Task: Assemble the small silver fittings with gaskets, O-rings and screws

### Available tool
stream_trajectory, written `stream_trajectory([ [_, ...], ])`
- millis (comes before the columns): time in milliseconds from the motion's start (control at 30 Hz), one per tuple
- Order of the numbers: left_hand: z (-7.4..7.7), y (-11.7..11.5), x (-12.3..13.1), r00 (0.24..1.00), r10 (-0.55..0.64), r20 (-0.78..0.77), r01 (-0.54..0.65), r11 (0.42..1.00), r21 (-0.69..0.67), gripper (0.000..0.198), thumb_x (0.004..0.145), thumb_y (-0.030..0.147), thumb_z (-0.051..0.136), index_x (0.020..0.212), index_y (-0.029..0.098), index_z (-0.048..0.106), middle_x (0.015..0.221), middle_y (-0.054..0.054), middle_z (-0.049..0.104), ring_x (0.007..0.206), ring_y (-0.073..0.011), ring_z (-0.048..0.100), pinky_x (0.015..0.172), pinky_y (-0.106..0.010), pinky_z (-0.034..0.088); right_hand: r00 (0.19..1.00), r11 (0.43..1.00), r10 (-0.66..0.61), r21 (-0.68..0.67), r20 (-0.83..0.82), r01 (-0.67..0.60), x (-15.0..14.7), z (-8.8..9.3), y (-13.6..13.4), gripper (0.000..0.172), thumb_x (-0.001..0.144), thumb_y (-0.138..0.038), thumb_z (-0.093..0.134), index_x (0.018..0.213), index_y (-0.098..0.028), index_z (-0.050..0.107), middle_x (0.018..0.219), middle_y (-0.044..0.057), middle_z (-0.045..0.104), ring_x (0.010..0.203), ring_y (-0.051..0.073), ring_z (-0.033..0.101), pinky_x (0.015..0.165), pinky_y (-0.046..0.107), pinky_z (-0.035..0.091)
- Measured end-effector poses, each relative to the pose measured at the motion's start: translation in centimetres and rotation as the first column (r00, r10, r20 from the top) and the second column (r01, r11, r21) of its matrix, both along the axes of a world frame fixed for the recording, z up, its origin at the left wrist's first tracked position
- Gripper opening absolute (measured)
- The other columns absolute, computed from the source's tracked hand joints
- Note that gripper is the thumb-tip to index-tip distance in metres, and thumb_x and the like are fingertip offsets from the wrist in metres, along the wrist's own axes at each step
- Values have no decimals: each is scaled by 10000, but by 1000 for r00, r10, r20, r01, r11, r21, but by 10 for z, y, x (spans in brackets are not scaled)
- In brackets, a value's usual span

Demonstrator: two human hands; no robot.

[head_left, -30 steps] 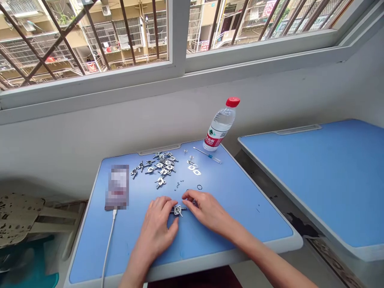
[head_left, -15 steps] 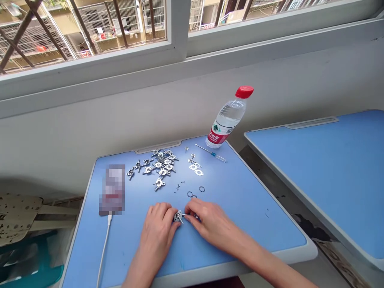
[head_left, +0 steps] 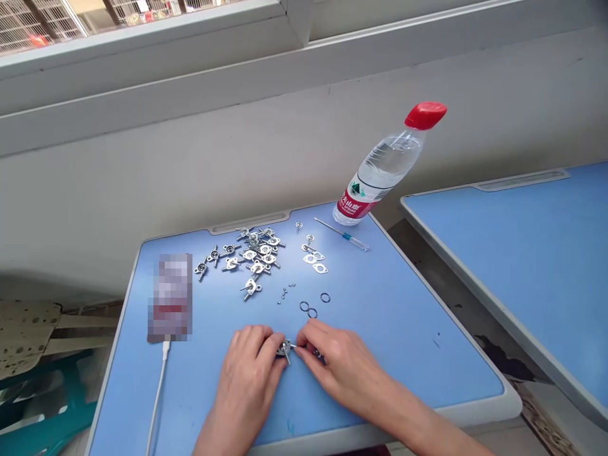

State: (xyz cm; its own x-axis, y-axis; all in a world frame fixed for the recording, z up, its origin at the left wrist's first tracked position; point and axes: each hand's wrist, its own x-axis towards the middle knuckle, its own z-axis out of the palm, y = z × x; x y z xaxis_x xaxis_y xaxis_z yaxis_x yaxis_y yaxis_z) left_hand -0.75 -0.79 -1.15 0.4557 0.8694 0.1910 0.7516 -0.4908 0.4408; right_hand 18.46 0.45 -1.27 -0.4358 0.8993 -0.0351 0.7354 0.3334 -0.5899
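Note:
Near the front of the blue desk, my left hand (head_left: 249, 370) is closed, pinching a small metal fitting (head_left: 285, 347) with a flanged plate and a thin stem between thumb and forefinger. Close against its right side is my right hand (head_left: 335, 354), thumb and forefinger pinched at the fitting's short side pin. Another small shiny metal part (head_left: 318, 354) shows partly under the right fingers; its kind is hidden. Just beyond the hands lie black rubber rings (head_left: 312, 313) and several tiny screws (head_left: 284, 293). A pile of similar metal fittings (head_left: 259, 253) is farther back.
Flat metal plates (head_left: 320, 268) and a screwdriver (head_left: 349, 238) with a clear handle lie at the back right, beside a red-capped water bottle (head_left: 380, 174). A blurred phone (head_left: 171, 297) with a white cable (head_left: 159, 392) is on the left. Another desk (head_left: 522, 253) stands to the right.
The camera view has tilted downward and moved a little closer, showing less of the window. Both hands keep hold at the same fitting, with little visible movement on the desk.

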Motion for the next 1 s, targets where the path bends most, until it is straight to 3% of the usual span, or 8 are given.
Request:
stream_trajectory([
  [400,-1,1,1,1000,-7,-6,7,999,32,185,1000,179,398,1081,174,565,950,-74,615,792,-193,565,669,-325,480,1000,1000,2,9,9,-2,0,-1,-1,137,910,-121,489,812,-213,518,765,-11,595,601,139,550,556,278,324],
  [1000,-1,1,0,999,-12,46,11,1000,25,182,990,155,418,1058,167,586,940,-73,626,808,-199,574,682,-331,492,1000,1000,-3,-15,-16,3,-2,-2,-2,131,887,-119,509,789,-206,509,743,-6,605,586,133,536,556,263,339],
])
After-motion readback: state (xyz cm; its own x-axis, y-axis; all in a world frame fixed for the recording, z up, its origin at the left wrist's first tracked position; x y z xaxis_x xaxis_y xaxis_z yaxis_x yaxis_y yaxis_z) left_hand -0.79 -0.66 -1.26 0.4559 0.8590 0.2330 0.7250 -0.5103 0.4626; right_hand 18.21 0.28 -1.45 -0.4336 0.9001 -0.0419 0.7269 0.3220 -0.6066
